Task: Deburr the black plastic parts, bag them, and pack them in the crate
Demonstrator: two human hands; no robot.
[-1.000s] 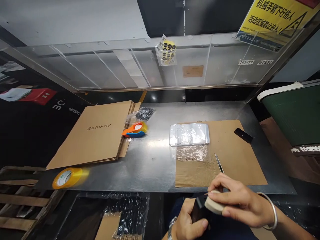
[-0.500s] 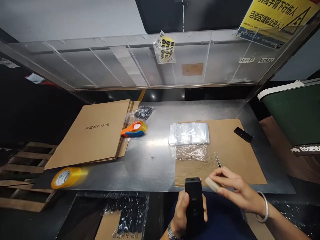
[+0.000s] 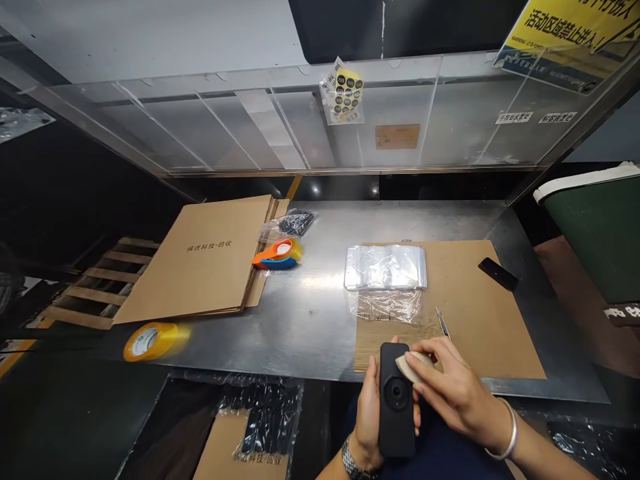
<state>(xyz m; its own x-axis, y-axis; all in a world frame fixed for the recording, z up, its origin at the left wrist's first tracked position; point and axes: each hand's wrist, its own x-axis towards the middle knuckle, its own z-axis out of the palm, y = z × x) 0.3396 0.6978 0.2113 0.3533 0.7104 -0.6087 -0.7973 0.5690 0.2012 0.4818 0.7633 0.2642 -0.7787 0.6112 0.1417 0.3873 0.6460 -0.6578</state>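
A black oblong device with a round dial-like part is held upright in my left hand, fingers wrapped round its sides. My right hand pinches a pale beige pad, which lies against the device's upper right face. Just beyond my right hand, a slim metal-tipped tool rests on a flat cardboard sheet. A stack of clear plastic bags sits on the sheet's left part, with a crumpled clear bag in front of it.
On the metal table are stacked cardboard, an orange and blue tape dispenser, a bagged black item, a yellow tape roll and a black phone-like object. A green bin stands at the right.
The device has turned in my left hand, so its round part now shows. My right hand has brought the pad onto it. The whole view has shifted slightly.
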